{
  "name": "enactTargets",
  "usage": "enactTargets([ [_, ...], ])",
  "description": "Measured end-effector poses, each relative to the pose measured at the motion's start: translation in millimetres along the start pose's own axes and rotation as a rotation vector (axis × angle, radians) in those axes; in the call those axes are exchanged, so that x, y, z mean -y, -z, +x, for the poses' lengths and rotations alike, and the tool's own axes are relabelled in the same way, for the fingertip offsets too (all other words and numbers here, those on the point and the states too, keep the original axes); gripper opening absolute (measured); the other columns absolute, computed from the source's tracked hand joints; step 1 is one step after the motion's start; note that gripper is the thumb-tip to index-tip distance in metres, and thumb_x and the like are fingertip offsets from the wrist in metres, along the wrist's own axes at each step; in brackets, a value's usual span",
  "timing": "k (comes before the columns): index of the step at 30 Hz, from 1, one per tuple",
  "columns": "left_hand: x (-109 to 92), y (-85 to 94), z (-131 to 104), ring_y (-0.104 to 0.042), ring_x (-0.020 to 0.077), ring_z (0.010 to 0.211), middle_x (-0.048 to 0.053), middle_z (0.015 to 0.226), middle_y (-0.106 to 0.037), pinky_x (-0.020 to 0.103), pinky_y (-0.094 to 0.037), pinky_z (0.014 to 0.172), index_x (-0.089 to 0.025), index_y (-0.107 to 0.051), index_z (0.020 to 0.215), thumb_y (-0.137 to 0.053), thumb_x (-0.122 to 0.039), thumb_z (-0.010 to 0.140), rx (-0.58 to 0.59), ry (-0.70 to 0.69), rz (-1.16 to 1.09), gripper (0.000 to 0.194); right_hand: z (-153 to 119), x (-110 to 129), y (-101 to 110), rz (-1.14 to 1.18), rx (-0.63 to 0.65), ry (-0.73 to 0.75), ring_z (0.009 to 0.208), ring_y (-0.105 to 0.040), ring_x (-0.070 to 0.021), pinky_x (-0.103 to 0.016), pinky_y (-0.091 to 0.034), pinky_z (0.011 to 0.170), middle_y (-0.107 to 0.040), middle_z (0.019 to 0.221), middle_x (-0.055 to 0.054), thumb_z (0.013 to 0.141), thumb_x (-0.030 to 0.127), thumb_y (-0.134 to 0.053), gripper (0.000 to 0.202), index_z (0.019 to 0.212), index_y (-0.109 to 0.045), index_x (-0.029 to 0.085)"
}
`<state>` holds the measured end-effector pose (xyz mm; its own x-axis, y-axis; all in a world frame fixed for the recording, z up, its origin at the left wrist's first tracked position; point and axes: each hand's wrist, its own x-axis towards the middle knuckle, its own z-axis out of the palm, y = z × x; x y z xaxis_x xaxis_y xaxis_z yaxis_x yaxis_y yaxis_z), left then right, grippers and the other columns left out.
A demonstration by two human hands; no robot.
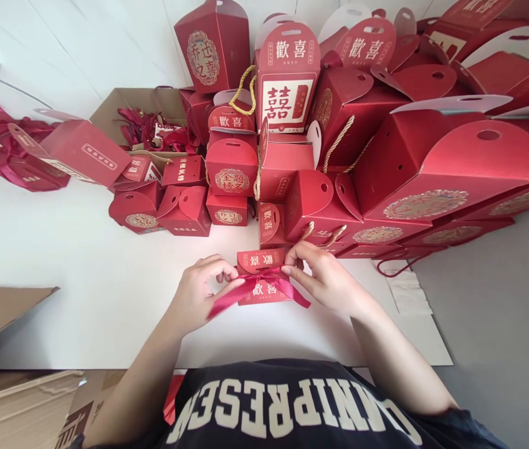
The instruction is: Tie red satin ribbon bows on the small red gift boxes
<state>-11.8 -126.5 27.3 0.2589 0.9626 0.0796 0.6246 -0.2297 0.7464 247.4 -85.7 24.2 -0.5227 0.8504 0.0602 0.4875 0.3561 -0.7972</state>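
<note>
A small red gift box [264, 295] with white characters lies on the white table in front of me. Across its top runs a dark pink ribbon [287, 287], knotted near the middle, with one tail hanging to the right and the other to the lower left. At the left side of the box, my left hand [203, 290] pinches the ribbon between thumb and fingers. My right hand [323, 274] grips the ribbon at the box's upper right, thumb and forefinger together.
Red gift boxes [432, 168] are stacked behind and to the right, some with gold cords. An open cardboard box [109, 115] holds ribbons at the back left. Ribboned boxes [30, 168] lie far left; cardboard [2, 315] is at the near left. The white table's [439, 349] edge is near my body.
</note>
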Motion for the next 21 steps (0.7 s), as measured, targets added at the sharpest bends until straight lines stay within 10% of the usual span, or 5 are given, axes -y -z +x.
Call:
enactTargets([
  [13,4,6.3,5,-0.056,0.0144,0.088,0.003,0.101,-0.059,0.028,-0.047,0.077,-0.023,-0.058,0.106,-0.060,-0.018,0.089,-0.042,-0.168,0.065,0.018,-6,2,-6,-0.071,-0.138,-0.027,0.084,-0.059,-0.0169,-0.029,-0.045,0.071,-0.062,0.095,-0.004,0.098,0.031,-0.054,0.012,0.104,-0.054,0.021],
  [21,7,23.0,18,-0.056,0.0164,0.091,0.003,0.097,-0.058,0.031,-0.046,0.081,-0.022,-0.065,0.104,-0.059,-0.019,0.091,0.073,-0.360,0.325,0.015,-12,21,-20,-0.280,-0.142,0.329,0.083,-0.055,-0.0201,-0.035,-0.044,0.077,-0.062,0.089,-0.007,0.098,0.032,-0.054,0.017,0.095,-0.060,0.016],
])
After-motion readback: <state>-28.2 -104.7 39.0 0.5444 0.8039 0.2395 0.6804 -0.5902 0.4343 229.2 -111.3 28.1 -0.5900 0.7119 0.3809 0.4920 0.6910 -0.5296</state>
